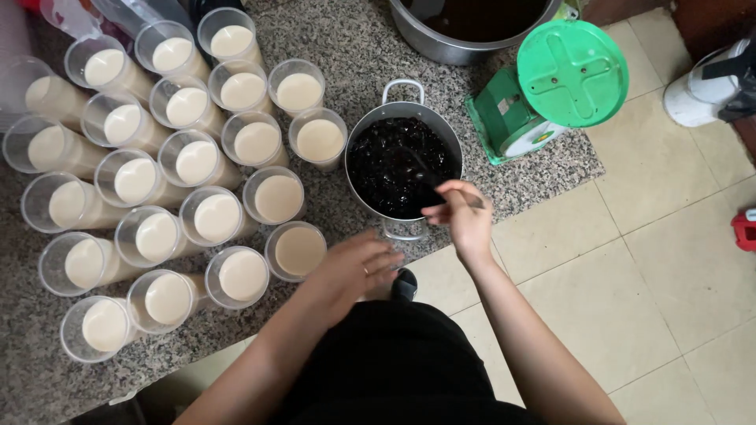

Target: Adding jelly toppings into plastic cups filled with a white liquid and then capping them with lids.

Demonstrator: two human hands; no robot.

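Spoon in the pot of dark jelly, cups of milky drink lined up beside it

My right hand (465, 216) is pinched shut on the handle of a spoon (425, 175), gripped high so my fingers stay clear of the dark, glistening jelly in the small steel pot (378, 122); the bowl of the spoon is down in the jelly, hard to make out. My left hand (358, 267) hovers with fingers loosely spread, holding nothing, just beside the nearest cup (295, 250) and the pot's near handle. The clear plastic cups (169, 169), each filled with a pale creamy drink, stand in tight rows on the speckled tabletop (354, 39), mouths open and close to the pot, so the reach from pot to cup is short. A green kitchen scale (551, 86) sits to the right, a bigger pot (465, 27) behind
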